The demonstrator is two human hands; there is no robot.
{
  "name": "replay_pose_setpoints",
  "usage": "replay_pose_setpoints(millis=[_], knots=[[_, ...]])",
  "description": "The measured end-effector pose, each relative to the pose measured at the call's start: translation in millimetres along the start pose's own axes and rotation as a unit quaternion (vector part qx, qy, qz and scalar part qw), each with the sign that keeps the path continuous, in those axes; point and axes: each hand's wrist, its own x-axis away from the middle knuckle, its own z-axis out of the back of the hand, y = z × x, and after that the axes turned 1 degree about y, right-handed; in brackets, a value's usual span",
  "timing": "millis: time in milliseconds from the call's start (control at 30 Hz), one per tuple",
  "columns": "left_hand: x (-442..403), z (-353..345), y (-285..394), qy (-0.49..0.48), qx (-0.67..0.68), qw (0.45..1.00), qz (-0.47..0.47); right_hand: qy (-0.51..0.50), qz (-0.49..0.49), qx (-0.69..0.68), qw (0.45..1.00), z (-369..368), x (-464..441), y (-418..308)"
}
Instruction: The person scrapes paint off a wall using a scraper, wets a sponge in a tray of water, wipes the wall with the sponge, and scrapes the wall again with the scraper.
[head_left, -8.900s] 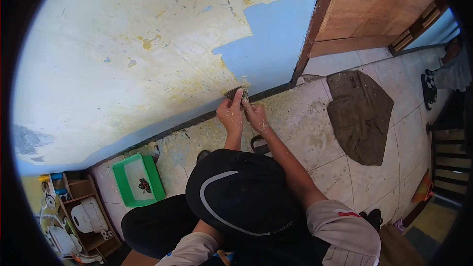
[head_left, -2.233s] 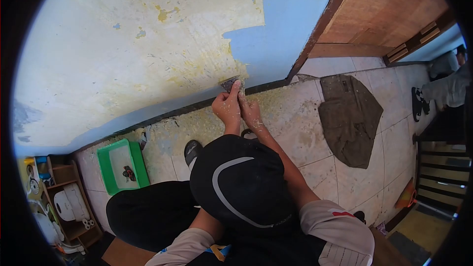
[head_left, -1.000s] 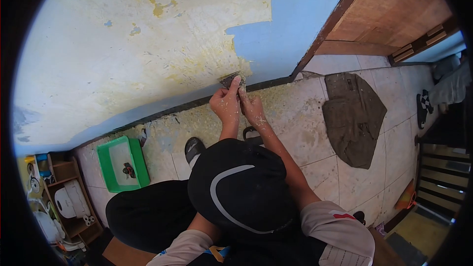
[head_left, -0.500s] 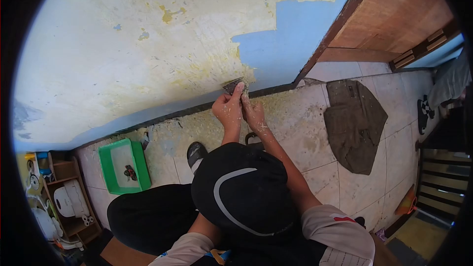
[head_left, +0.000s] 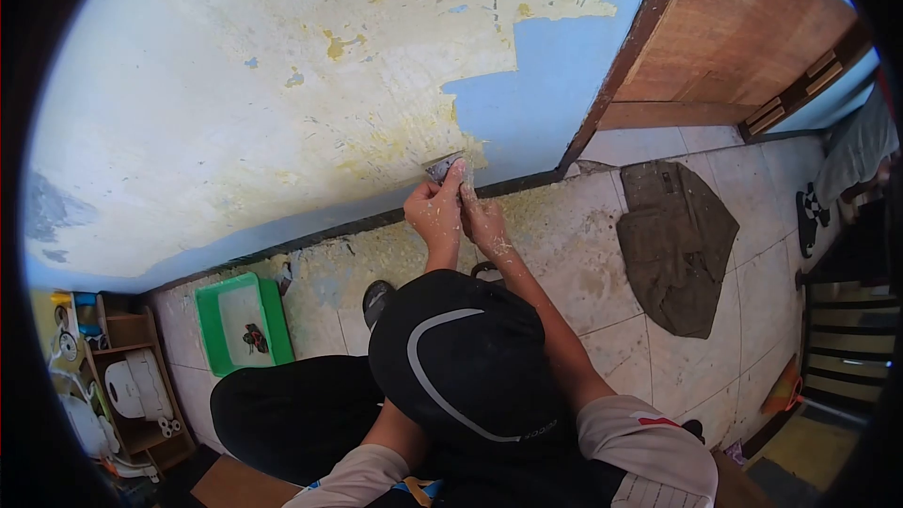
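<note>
A paint scraper [head_left: 442, 167] with a flat metal blade is against the lower wall [head_left: 310, 146], at the edge between stripped cream patches and remaining blue paint. My left hand [head_left: 435, 214] is closed near the blade, fingers pressed on the tool. Alongside it, my right hand [head_left: 485, 224] wraps round the handle, which is mostly hidden by the fingers. Pale paint flakes stick to the right hand and wrist. Whether the blade's edge touches the wall is hard to make out.
Paint chips litter the floor tiles [head_left: 602, 259] along the wall. A green tray [head_left: 276, 320] holding a small dark object stands at left, near a wooden shelf [head_left: 132, 329]. A brown cloth garment [head_left: 677, 249] lies at right. Another person's leg [head_left: 856, 155] shows at far right.
The view has tilted slightly, so the wall sits lower in the frame. Both hands keep their grip at nearly the same spot, and the scraper blade has turned slightly and looks lighter.
</note>
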Motion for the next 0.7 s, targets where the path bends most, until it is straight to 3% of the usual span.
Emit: replay_pose_setpoints(millis=[333, 533, 600, 633, 700], knots=[[0, -4, 25, -0.008, 0.057, 0.998, -0.019, 0.003, 0.056, -0.029, 0.998, -5, 2, -24], [-3, -5, 22, -0.015, 0.037, 0.999, 0.006, 0.010, 0.051, 0.054, 0.997, 1, -4, -28], [-4, -8, 40, -0.023, 0.094, 0.995, -0.003, -0.017, 0.086, 0.044, 0.995, 2, -8, -44], [-5, -8, 40, -0.037, 0.121, 0.992, 0.018, -0.015, 0.056, 0.041, 0.997, 1, -5, -46], [-4, -9, 34, -0.030, 0.107, 0.994, 0.015, -0.001, 0.074, 0.059, 0.995, 2, -1, -45]])
